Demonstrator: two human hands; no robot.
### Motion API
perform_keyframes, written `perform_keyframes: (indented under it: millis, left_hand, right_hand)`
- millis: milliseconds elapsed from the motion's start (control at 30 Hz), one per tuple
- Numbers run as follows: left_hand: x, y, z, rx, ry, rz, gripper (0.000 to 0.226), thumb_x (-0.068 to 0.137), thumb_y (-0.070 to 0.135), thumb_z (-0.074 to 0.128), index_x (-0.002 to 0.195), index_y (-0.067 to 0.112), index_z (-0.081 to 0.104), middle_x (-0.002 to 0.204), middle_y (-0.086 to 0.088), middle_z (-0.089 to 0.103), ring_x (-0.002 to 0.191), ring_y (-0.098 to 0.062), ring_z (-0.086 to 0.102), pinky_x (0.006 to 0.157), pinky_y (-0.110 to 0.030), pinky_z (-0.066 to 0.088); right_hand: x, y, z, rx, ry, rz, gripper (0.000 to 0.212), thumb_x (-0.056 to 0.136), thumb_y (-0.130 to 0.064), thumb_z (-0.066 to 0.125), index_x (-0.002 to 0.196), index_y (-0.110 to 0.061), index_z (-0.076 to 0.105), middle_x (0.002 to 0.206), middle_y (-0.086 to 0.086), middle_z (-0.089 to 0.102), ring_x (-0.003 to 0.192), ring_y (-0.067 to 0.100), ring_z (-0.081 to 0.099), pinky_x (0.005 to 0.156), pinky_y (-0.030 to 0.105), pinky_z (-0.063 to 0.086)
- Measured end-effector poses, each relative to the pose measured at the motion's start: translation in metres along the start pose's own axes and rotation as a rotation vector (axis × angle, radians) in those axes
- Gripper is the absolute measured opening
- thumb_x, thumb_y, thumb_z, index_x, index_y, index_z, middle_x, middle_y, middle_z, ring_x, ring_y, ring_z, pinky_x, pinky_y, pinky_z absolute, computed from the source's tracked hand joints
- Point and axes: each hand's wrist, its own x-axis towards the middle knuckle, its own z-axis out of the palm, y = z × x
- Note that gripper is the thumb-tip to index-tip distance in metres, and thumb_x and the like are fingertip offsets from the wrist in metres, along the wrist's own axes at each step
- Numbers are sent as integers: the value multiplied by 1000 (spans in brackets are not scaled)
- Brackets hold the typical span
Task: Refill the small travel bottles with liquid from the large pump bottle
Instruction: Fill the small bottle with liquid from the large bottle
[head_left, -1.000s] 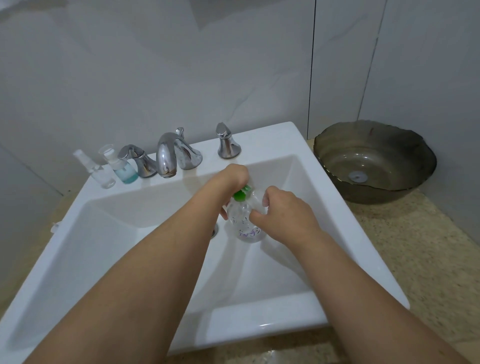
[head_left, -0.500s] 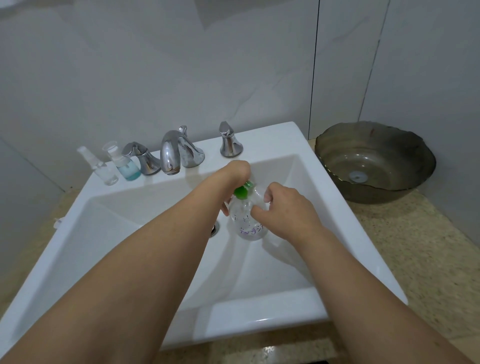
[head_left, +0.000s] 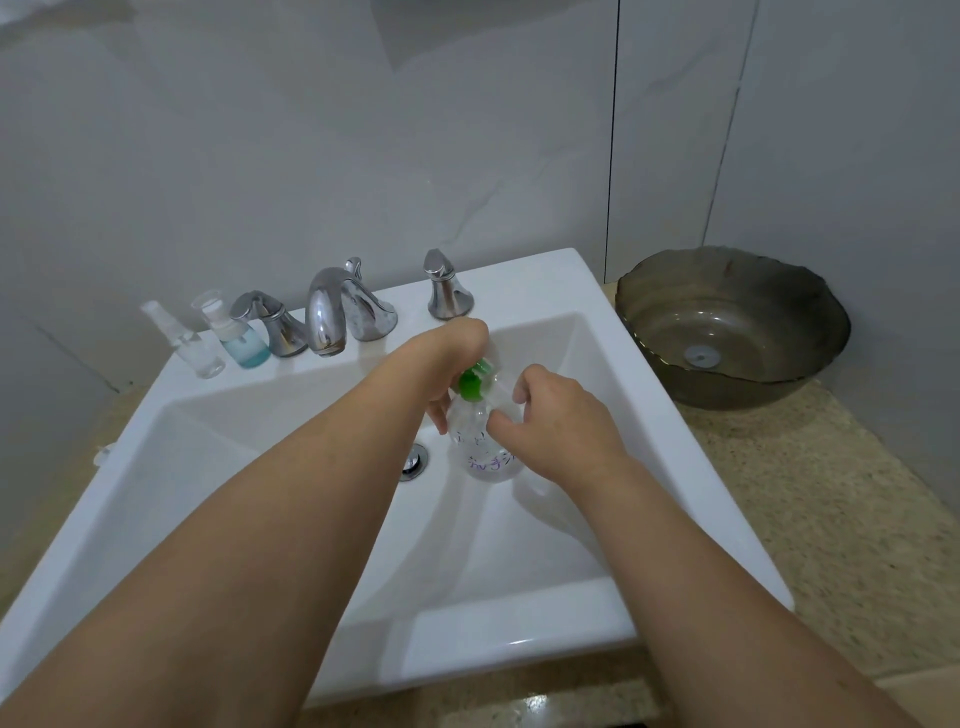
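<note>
Far left on the sink (head_left: 545, 291) ledge: clear spray bottle (head_left: 195, 348), then small bottle with blue liquid (head_left: 241, 340), both upright beside the faucet (head_left: 332, 312). Mid-basin: left hand (head_left: 457, 358) curled over the green pump top (head_left: 474, 383) of the clear pump bottle (head_left: 483, 447), fingertips hidden. Right hand (head_left: 558, 423) grips the bottle's body, fingers wrapped round it. Drain (head_left: 414, 462) just left of it. Far right: brown bowl (head_left: 727, 322) on the counter (head_left: 831, 519).
</note>
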Motion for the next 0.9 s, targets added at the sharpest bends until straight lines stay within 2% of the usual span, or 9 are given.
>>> perform_keyframes:
  millis: [200,333,400,467,567,633,700,800,900]
  left_hand:
    - [-3,-3,14,37,170,118,36,97,-1,34,122,-9,59,124,-32,59,107,-56,62,85,-70,54]
    - [2,-2,13,17,206,145,40,103,1,28,133,-6,53,135,-28,55,119,-51,58,93,-65,53]
    - [4,-2,12,-4,182,129,42,107,6,26,138,-6,51,139,-29,54,125,-50,55,102,-60,49]
    - [4,-3,11,-8,159,116,42,104,9,27,132,-5,55,128,-30,60,114,-54,61,96,-63,53]
    - [3,-5,6,-33,99,62,56,100,38,28,122,-2,60,114,-24,67,98,-48,66,91,-60,55]
    - [2,-3,1,-74,52,23,77,98,65,22,124,0,55,122,-22,64,106,-48,62,97,-60,50]
    - [0,-1,-4,-113,-7,-6,92,92,78,21,139,4,47,134,-24,58,121,-52,54,100,-67,45]
    - [0,1,-9,-117,-39,-20,97,92,79,20,152,5,37,139,-25,54,129,-54,48,102,-74,39]
    - [1,0,-9,-95,-37,-16,85,97,72,20,147,6,41,126,-21,57,117,-49,53,100,-73,41]
  right_hand:
    - [-1,0,1,-53,-57,32,33,82,-45,59,95,-16,50,85,-3,55,79,24,55,65,32,39]
    - [-1,0,1,-53,-67,36,35,82,-47,59,97,-16,51,86,-3,56,82,23,56,67,33,42]
    - [-1,0,1,-47,-64,36,35,82,-47,59,97,-16,51,86,-2,57,82,23,56,68,34,43]
    - [0,0,2,-43,-55,34,34,81,-46,60,96,-17,51,85,-3,57,82,23,56,68,33,43]
    - [1,0,1,-45,-30,17,32,80,-46,60,96,-18,51,86,-4,58,81,22,56,67,32,41]
    - [1,0,0,-40,2,7,32,80,-46,59,96,-19,52,87,-5,58,81,21,56,67,31,39]
    - [1,-1,0,-32,30,0,31,80,-46,59,96,-20,51,88,-6,59,81,19,55,67,31,38]
    - [2,0,-1,-23,45,-12,31,80,-46,60,96,-21,51,88,-6,59,81,20,55,67,31,38]
    - [1,0,0,-21,40,-15,30,80,-45,60,95,-20,51,87,-6,59,81,20,55,67,31,39]
